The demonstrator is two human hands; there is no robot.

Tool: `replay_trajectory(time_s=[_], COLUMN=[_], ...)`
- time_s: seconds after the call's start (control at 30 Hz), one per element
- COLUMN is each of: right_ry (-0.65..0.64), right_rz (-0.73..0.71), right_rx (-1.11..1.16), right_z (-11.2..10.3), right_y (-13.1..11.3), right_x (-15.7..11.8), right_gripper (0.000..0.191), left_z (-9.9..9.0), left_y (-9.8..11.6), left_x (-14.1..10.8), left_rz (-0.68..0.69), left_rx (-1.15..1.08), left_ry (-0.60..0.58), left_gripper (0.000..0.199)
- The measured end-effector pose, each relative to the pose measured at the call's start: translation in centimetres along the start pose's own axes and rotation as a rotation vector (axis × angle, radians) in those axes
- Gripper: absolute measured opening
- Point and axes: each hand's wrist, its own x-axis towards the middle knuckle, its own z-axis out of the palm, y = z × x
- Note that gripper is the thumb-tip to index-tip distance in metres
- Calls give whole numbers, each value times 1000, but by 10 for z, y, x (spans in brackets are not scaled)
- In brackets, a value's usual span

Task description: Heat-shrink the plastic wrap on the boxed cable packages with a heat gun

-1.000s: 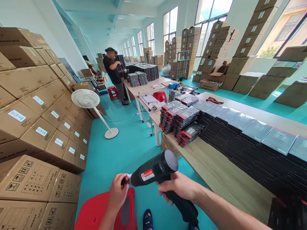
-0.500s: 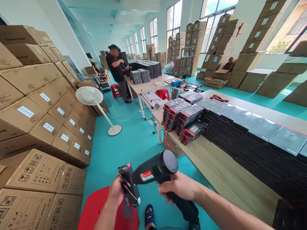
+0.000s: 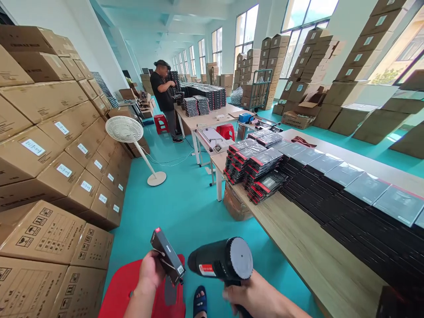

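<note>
My left hand (image 3: 151, 270) is closed around a slim black box (image 3: 168, 254) with a red corner, tilted so that a narrow side faces up. The box is above a red stool (image 3: 122, 287). My right hand (image 3: 247, 293) grips the handle of a black heat gun (image 3: 220, 260) with a grey rear cap and a red and white label. Its nozzle points left at the box, a small gap away. The lower part of the handle runs out of the frame.
On the right, a long table (image 3: 298, 234) bears stacked black packages (image 3: 265, 159). Brown cartons (image 3: 43, 168) are piled at the left beside a white fan (image 3: 124, 129). Farther back, a person in black (image 3: 163, 90) stands at another table. A sandalled foot (image 3: 200, 300) shows below.
The box has turned to show its narrow side and moved slightly left. The heat gun and my right hand have moved lower and slightly right. The person's arms at the back have shifted.
</note>
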Motion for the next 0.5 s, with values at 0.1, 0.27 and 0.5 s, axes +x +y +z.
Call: replay_trajectory(time_s=[0.1, 0.27, 0.5], right_ry=[24, 91, 153], right_rz=[3, -35, -50], right_rx=[6, 12, 67], right_z=[3, 8, 9], right_y=[-1, 0, 11], right_x=[-3, -3, -21], right_gripper=[12, 6, 19], left_z=[4, 11, 52], left_y=[1, -2, -25], left_x=[-1, -8, -1], left_rz=[-94, -198, -272], left_rx=[-17, -79, 222], left_ry=[-29, -217, -347], left_gripper=[9, 22, 41])
